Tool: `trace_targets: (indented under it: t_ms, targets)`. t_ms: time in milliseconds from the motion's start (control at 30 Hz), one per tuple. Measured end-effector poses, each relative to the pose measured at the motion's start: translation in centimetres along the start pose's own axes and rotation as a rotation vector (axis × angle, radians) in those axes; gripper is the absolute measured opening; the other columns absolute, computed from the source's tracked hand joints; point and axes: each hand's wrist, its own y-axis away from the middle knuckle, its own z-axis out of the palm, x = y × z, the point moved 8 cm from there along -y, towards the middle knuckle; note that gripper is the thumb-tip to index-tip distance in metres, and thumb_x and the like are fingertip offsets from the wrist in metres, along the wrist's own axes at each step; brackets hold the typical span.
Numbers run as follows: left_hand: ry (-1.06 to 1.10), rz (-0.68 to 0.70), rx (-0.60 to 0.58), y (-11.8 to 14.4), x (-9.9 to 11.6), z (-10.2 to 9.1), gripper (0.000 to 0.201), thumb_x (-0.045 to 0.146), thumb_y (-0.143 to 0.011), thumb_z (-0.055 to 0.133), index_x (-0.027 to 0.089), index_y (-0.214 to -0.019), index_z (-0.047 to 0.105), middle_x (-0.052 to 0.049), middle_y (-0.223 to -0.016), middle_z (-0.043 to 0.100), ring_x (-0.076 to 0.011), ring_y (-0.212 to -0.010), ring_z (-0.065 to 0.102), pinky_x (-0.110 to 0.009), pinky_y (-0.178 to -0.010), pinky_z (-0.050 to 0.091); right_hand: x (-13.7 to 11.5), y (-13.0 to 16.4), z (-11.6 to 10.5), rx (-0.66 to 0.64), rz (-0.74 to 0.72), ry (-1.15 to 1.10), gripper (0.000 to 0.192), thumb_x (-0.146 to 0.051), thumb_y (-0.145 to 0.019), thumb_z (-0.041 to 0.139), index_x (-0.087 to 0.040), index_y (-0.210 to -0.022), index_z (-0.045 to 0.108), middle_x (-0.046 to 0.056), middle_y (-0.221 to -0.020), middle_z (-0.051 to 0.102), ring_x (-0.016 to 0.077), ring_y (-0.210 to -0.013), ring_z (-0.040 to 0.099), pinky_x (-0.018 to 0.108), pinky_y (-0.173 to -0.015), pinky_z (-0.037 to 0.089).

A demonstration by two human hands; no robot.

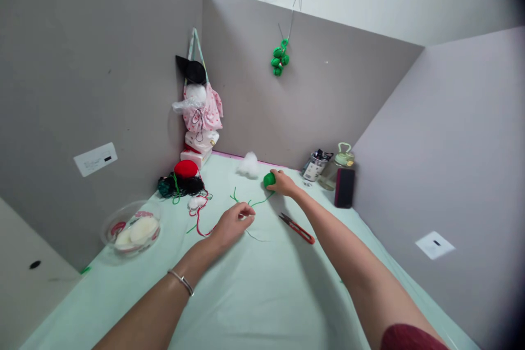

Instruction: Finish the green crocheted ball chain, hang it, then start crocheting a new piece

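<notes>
My right hand (pixel 283 182) is closed around a small green ball of yarn (pixel 269 179) near the back of the table. From the ball a green strand (pixel 262 199) trails left toward my other hand. My left hand (pixel 234 222), with a silver bangle on the wrist, rests over the cloth with fingers loosely bent and a small gap at the thumb; I see nothing in it. Short green yarn ends (pixel 235 195) lie just beyond it, and a thin dark thread (pixel 256 237) beside it. Orange-handled thread snips (pixel 297 228) lie between my forearms.
White stuffing (pixel 248 165) sits at the back. Red yarn (pixel 186 169) and black yarn (pixel 191 186) lie left, near a clear plastic bowl (pixel 107 229). A tin (pixel 314 167), a bottle (pixel 328 178) and a phone (pixel 344 188) stand right. A green crocheted cluster (pixel 280 58) hangs on the partition.
</notes>
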Motion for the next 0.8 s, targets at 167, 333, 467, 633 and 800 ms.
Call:
trace_targets:
  t_ms: [167, 333, 467, 633, 800]
  targets:
    - [-0.031, 0.01, 0.151, -0.3, 0.0, -1.2, 0.056, 0.026, -0.075, 0.072, 0.023, -0.129, 0.057, -0.014, -0.141, 0.055, -0.0191, -0.089, 0.06, -0.036, -0.083, 0.049, -3.8, 2.5, 0.1, -0.17, -0.115, -0.285, 0.047, -0.033, -0.094, 0.066, -0.018, -0.138, 0.055, 0.013, -0.128, 0.068, 0.0235, -0.105, 0.07, 0.035, -0.08, 0.063]
    - [0.069, 0.032, -0.013, -0.3, 1.4, 0.6, 0.078, 0.035, -0.074, 0.079, 0.026, -0.144, 0.045, -0.012, -0.136, 0.06, -0.019, -0.089, 0.063, -0.033, -0.077, 0.051, -11.0, 7.7, 1.0, -0.507, -0.272, -0.785, 0.055, -0.047, -0.083, 0.076, -0.022, -0.13, 0.062, 0.009, -0.122, 0.071, 0.0223, -0.102, 0.071, 0.033, -0.08, 0.064]
    - [0.109, 0.022, -0.196, 0.7, 1.9, 2.6, 0.029, 0.044, -0.086, 0.065, 0.018, -0.097, 0.073, -0.005, -0.079, 0.069, -0.0186, -0.074, 0.062, -0.033, -0.075, 0.05, -11.7, 6.7, -2.2, -0.306, -0.225, -1.124, 0.048, -0.051, -0.079, 0.078, -0.022, -0.115, 0.069, 0.006, -0.106, 0.076, 0.0192, -0.089, 0.071, 0.028, -0.071, 0.062]
    - [0.127, 0.005, -0.179, 0.4, 1.6, 1.4, 0.031, 0.047, -0.087, 0.063, 0.019, -0.085, 0.075, -0.002, -0.07, 0.064, -0.0168, -0.068, 0.057, -0.03, -0.07, 0.046, -3.7, 2.1, -8.7, 0.288, 0.008, -1.089, 0.035, -0.051, -0.094, 0.058, -0.025, -0.116, 0.064, 0.002, -0.108, 0.075, 0.018, -0.094, 0.072, 0.028, -0.073, 0.06]
    - [0.173, -0.037, -0.101, -0.9, 1.1, -1.1, 0.033, 0.049, -0.081, 0.071, 0.018, -0.091, 0.079, -0.001, -0.077, 0.065, -0.0081, -0.05, 0.037, -0.025, -0.049, 0.027, 3.8, 0.2, -8.2, 0.365, 0.225, -0.907, 0.036, -0.048, -0.101, 0.051, -0.02, -0.122, 0.062, 0.007, -0.113, 0.071, 0.0191, -0.094, 0.071, 0.033, -0.077, 0.059]
